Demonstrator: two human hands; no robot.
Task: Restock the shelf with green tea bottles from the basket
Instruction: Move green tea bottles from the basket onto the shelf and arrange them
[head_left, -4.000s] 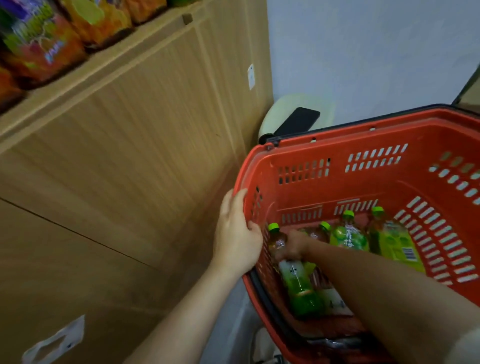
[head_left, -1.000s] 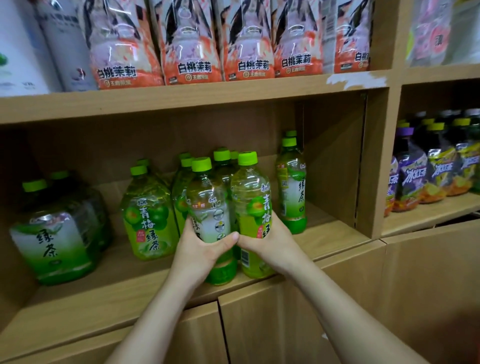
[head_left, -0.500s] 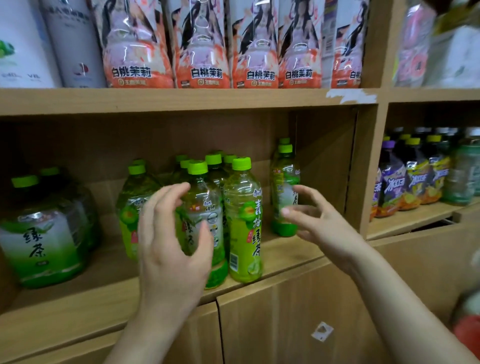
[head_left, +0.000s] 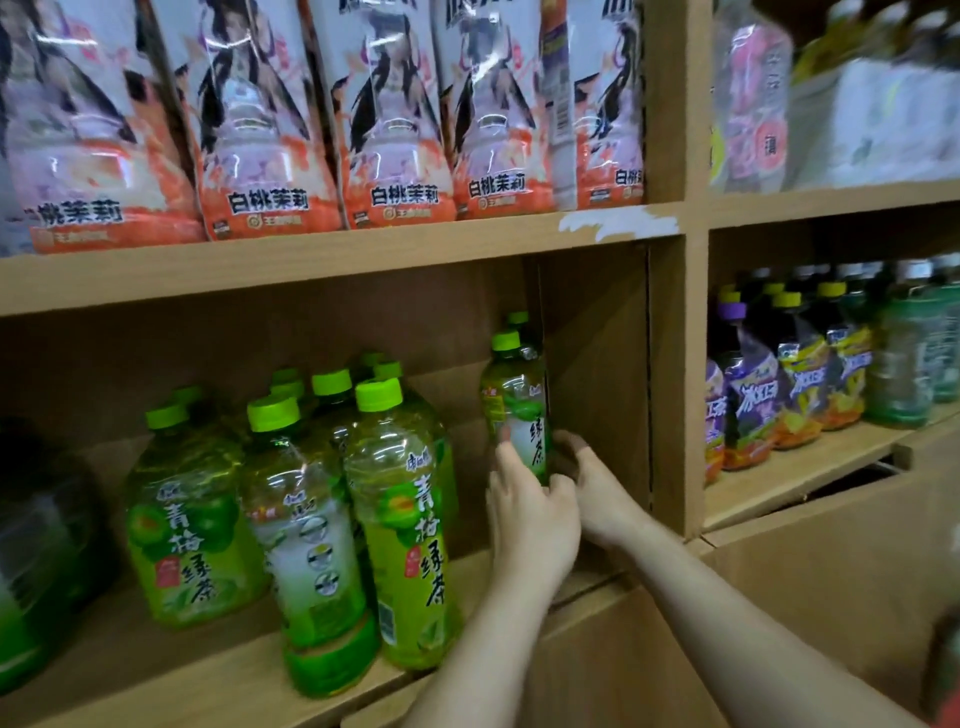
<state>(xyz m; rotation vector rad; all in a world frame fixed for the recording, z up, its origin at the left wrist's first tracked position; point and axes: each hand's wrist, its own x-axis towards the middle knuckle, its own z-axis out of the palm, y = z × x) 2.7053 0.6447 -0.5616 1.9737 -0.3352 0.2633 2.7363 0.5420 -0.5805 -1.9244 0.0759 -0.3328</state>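
left hand (head_left: 530, 514) gripping bottle (head_left: 514, 400), right hand (head_left: 597, 486) perhaps touching

Orange-and-white peach-jasmine packs (head_left: 270, 156) stand in a row along the top. In the right-hand compartment, dark bottles (head_left: 748, 395) with purple and yellow labels crowd together; above them sit blurred pale packages (head_left: 872, 119), possibly wrapped multipacks.

The left hand (head_left: 530, 519) and right hand (head_left: 605, 499) are bare, forearms (head_left: 727, 618) likewise.
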